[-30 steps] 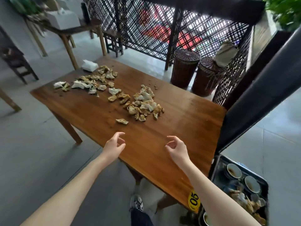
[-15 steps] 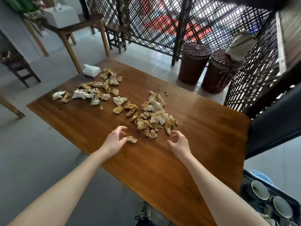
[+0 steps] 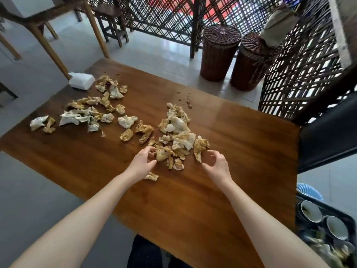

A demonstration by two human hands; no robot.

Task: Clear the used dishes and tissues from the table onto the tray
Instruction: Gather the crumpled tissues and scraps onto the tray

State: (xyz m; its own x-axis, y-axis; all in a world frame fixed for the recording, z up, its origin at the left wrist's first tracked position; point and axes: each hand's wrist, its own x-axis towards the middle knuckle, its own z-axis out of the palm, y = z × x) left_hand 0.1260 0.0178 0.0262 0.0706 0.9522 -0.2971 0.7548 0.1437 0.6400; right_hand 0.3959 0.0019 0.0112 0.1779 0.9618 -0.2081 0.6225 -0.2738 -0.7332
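Left hand point(image 3: 142, 163): fingers curled against the near edge of the tissue pile point(image 3: 179, 139) on the table point(image 3: 193, 209); grip not discernible. Right hand point(image 3: 218, 165): loosely curled, empty, beside the pile. Tray point(image 3: 337, 213): off the table's right edge. Scattered tissues point(image 3: 87, 115): far left.

Wooden table point(image 3: 193, 200) bears scattered crumpled tissues point(image 3: 181, 140) and a white tissue pack point(image 3: 82, 81).

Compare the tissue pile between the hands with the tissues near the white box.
The near pile is heaped tight; the far tissues lie scattered apart. The near pile lies between the left hand and right hand; the far tissues lie by the white box. Both are crumpled, stained and on the wooden table.
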